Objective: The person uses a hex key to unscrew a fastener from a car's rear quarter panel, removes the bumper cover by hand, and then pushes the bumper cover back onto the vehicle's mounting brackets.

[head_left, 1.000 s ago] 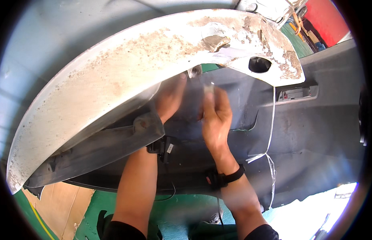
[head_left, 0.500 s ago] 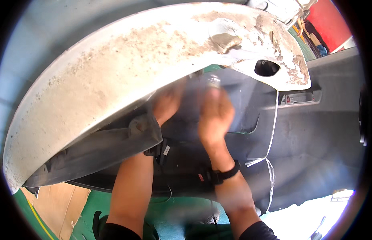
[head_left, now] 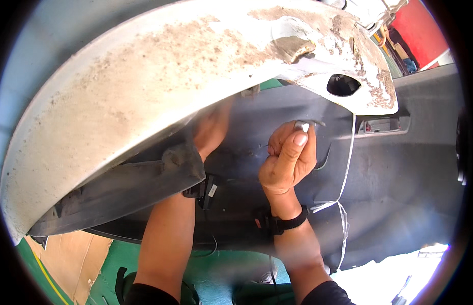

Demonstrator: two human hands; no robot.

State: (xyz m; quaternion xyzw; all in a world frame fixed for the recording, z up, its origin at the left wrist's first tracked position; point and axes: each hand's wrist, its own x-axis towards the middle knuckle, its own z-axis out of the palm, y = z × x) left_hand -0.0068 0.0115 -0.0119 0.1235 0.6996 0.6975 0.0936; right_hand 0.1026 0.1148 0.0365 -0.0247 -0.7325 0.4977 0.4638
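A long, curved off-white car panel (head_left: 140, 101), stained with dirt and flaking, arches across the view. A dark grey plastic liner (head_left: 124, 190) hangs below its inner edge. Behind that liner's end reaches my left hand (head_left: 212, 133); the panel's edge and shadow hide its fingers. My right hand (head_left: 290, 160) is raised to the right of it, thumb pressed against curled fingers. Between them sticks out a small shiny metal piece (head_left: 301, 126) with a thin dark tip pointing right. Its exact kind I cannot make out.
A broad dark grey panel (head_left: 399, 193) spans the middle and right behind my hands. White string (head_left: 346, 168) hangs down from the off-white panel's right end, which has a dark oval hole (head_left: 343, 85). Cardboard (head_left: 73, 259) lies on the green floor (head_left: 124, 254) at lower left.
My right hand has moved right and slightly down, turning so the thumb and metal piece show clearly. My left hand stays in about the same place; the off-white panel has shifted slightly in view.
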